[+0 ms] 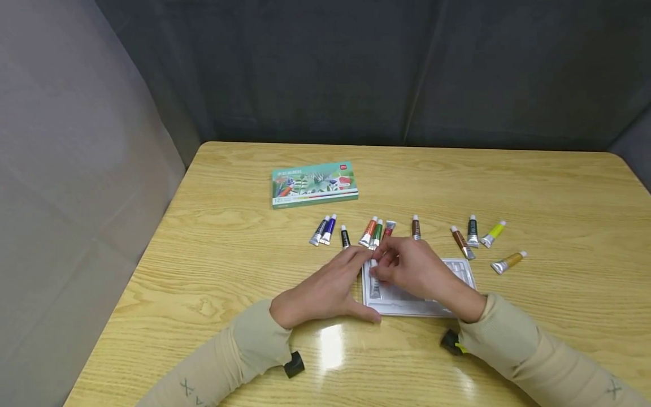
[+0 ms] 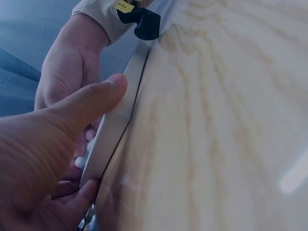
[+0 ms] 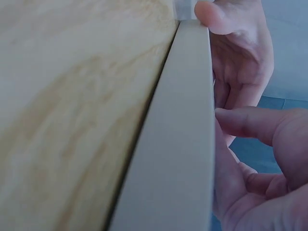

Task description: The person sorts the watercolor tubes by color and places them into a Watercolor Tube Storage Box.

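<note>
A white plastic tray [image 1: 407, 308] with moulded slots lies on the table before me. A silver paint tube [image 1: 375, 289] with a pale cap sits at its left end. My right hand [image 1: 414, 268] reaches over the tray, thumb and fingers pinching that tube near its cap; the fingers partly hide it. My left hand [image 1: 328, 285] holds the tray's left side, thumb at the front corner and fingers toward the back. In the left wrist view, the thumb [image 2: 103, 94] lies against the tray's wall [image 2: 113, 130].
Behind the tray lie loose paint tubes: a blue tube [image 1: 329, 229], a black tube [image 1: 345, 236], an orange tube [image 1: 368, 230], a green tube [image 1: 377, 233] and others. Rightward are a yellow tube [image 1: 494, 233] and an ochre tube [image 1: 508, 263]. A green paint box [image 1: 315, 185] lies farther back.
</note>
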Tool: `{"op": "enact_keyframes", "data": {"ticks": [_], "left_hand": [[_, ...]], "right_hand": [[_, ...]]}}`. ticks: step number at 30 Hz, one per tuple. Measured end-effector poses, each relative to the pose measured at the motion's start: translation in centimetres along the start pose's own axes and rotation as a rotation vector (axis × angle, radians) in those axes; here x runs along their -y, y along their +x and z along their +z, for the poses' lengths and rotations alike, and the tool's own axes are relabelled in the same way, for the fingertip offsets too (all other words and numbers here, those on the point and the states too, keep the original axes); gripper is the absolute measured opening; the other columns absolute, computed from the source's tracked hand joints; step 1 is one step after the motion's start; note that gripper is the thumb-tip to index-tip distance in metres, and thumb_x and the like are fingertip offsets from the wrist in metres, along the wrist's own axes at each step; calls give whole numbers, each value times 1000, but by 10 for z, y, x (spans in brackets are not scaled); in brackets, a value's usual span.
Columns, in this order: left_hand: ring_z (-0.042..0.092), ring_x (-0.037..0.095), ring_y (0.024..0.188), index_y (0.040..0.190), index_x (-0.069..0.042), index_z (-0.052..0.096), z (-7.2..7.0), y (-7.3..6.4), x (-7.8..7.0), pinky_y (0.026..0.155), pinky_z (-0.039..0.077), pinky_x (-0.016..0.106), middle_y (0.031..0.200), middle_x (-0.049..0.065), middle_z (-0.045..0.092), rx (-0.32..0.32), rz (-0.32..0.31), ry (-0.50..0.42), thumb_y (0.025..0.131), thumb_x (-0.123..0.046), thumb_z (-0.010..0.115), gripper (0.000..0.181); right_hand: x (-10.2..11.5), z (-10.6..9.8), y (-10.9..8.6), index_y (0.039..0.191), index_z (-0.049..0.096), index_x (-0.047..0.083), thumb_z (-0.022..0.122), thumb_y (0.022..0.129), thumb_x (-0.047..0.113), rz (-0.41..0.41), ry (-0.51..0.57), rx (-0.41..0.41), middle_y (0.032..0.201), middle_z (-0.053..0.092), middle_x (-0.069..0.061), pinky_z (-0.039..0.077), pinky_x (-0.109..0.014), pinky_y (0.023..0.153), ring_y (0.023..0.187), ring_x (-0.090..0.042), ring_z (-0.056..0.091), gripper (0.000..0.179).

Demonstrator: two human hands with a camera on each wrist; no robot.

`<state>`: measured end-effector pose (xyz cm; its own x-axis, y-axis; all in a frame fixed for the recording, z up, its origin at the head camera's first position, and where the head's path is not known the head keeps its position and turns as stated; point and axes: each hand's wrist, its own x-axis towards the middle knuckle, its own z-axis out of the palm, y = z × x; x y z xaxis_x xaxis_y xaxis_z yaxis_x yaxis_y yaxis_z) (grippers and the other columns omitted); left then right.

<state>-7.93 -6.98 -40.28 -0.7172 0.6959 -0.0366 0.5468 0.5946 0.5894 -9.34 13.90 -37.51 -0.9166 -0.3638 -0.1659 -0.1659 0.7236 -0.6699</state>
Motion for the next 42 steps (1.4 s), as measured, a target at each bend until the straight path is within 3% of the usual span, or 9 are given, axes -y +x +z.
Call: {"op": "enact_keyframes", "data": {"ticks": [9,15,29,35,42], "left_hand": [[41,14,147,162,-13,30,0,0,0,125,38,30,158,3,39,6,-2,9,74,-63,86,115],[40,15,147,162,-12,31,0,0,0,126,37,30,159,4,38,7,3,24,74,-63,85,115],[39,16,148,163,-11,29,0,0,1,127,35,31,160,5,38,13,7,10,75,-60,87,117],[41,16,147,162,-11,29,-1,0,0,125,37,31,159,5,40,10,10,21,75,-61,86,116],[40,15,147,163,-11,29,-1,0,0,126,36,30,160,5,39,16,5,21,75,-60,86,116]], "right_hand": [[1,0,1,100,72,10,76,83,13,28,3,1,82,71,-1,44,-22,57,67,-12,59,17],[3,0,1,97,72,11,81,87,20,38,-2,1,80,73,1,42,-23,58,65,-11,60,17],[5,2,-1,93,71,10,78,91,14,12,-27,-10,71,72,3,40,-22,50,58,-9,61,9],[7,3,-2,98,74,9,79,90,15,18,-54,-20,73,74,4,40,-23,50,58,-7,62,11],[8,4,-1,90,77,11,81,89,16,-29,-102,-35,75,76,3,46,-21,55,60,-3,62,7]]}}
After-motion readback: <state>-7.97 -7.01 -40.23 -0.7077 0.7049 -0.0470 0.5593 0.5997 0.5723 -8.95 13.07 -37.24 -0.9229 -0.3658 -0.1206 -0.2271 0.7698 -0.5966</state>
